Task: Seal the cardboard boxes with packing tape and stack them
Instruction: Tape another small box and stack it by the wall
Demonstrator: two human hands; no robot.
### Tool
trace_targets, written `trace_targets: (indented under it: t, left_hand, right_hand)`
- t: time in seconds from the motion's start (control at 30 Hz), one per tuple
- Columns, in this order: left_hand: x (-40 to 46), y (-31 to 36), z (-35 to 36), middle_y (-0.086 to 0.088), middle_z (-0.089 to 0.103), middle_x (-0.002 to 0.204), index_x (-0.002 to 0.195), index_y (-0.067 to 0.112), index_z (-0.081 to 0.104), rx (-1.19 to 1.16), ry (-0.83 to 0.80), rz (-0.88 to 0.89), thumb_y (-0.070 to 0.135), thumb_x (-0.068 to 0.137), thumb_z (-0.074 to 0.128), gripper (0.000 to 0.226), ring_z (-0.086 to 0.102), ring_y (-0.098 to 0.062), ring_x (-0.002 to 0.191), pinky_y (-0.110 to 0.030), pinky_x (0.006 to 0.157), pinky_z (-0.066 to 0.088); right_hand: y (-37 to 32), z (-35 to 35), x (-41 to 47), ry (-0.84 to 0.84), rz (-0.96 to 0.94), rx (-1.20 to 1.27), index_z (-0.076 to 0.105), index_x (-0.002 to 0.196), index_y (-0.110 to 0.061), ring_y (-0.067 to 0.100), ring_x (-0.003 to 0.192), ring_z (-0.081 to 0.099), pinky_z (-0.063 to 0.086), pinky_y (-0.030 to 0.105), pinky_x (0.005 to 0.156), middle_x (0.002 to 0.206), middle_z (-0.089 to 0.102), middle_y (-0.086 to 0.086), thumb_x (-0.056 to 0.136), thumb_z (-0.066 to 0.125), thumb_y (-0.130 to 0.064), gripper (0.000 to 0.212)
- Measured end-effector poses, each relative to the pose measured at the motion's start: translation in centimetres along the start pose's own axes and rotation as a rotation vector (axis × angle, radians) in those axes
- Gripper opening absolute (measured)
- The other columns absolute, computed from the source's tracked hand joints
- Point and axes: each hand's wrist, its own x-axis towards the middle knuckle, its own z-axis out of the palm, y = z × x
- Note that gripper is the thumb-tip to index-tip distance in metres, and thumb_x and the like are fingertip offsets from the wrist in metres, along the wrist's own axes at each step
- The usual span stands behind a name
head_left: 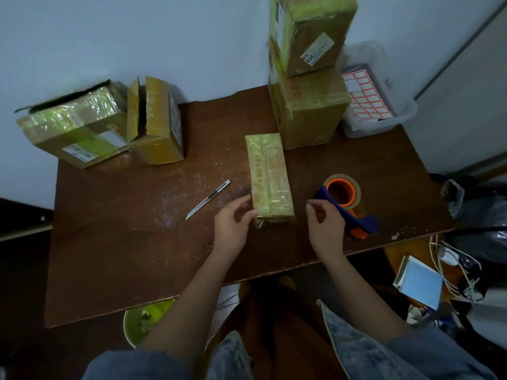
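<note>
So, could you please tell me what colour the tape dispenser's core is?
Orange, inside the tape dispenser; the head view shows it.

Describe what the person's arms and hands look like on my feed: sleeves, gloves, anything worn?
Both hands are bare: no gloves, rings or watch show on the left hand or the right hand. The forearms are uncovered too. Light blue, washed denim sleeves sit pushed up near the elbows at the bottom of the head view.

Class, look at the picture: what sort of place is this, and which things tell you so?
Probably a small home packing corner: taped cardboard boxes stacked on a scratched table, a tape dispenser, and label sheets in a tub.
</note>
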Motion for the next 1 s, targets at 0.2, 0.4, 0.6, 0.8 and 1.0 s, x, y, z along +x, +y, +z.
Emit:
trace_targets:
  t: [0.2, 0.4, 0.6, 0.8, 1.0]
  left_hand:
    - [0.4, 0.5, -0.1, 0.017, 0.048, 0.101, 0.120, 0.014, 0.067, 0.121, -0.096, 0.224, 0.006, 0.074, 0.079, 0.049, 0.057, -0.008, 0.084, -0.014, 0.085, 0.051]
    - [0.2, 0.0, 0.4, 0.009, 0.056, 0.094, 0.119, 0.013, 0.068, 0.173, -0.126, 0.165, 0.004, 0.072, 0.081, 0.049, 0.058, -0.009, 0.086, -0.028, 0.092, 0.053]
    - [0.2, 0.1, 0.2, 0.004, 0.048, 0.131, 0.122, 0.011, 0.066, 0.177, -0.157, 0.289, 0.004, 0.074, 0.079, 0.050, 0.053, -0.002, 0.105, -0.011, 0.093, 0.046]
    - [0.6, -1.0, 1.3, -0.004, 0.048, 0.132, 0.110, 0.006, 0.072, 0.202, -0.076, 0.341, 0.007, 0.073, 0.081, 0.038, 0.047, -0.001, 0.112, -0.019, 0.097, 0.048]
    - [0.3, -2.4, 2.9, -0.011, 0.066, 0.103, 0.104, 0.005, 0.073, 0.161, 0.066, 0.370, 0.004, 0.072, 0.081, 0.033, 0.065, -0.018, 0.093, -0.039, 0.082, 0.059]
  right_hand:
    - [-1.8, -0.7, -0.9, -0.150, -0.179, 0.029, 0.064, 0.125, -0.009, -0.010, 0.095, 0.059, 0.044, 0.001, 0.080, 0.114, 0.066, -0.004, 0.093, 0.065, -0.021, 0.034]
    - [-1.2, 1.2, -1.9, -0.239, 0.020, -0.030, 0.046, 0.143, -0.010, 0.012, 0.122, 0.054, 0.037, 0.016, 0.098, 0.136, 0.059, 0.007, 0.104, 0.039, -0.037, 0.048]
    - [-0.3, 0.2, -1.1, -0.306, -0.133, 0.021, 0.042, 0.147, -0.021, 0.009, 0.135, 0.042, 0.036, 0.026, 0.111, 0.146, 0.049, 0.000, 0.099, 0.052, -0.034, 0.050]
    - [0.2, 1.2, 0.1, -0.279, -0.410, -0.177, 0.061, 0.129, -0.011, 0.019, 0.122, 0.059, 0.049, 0.042, 0.103, 0.130, 0.062, 0.012, 0.080, 0.077, -0.018, 0.052]
    - [1.6, 1.9, 0.4, -0.212, -0.569, -0.263, 0.063, 0.126, -0.007, 0.023, 0.110, 0.067, 0.055, 0.039, 0.093, 0.127, 0.064, 0.017, 0.084, 0.075, -0.013, 0.045]
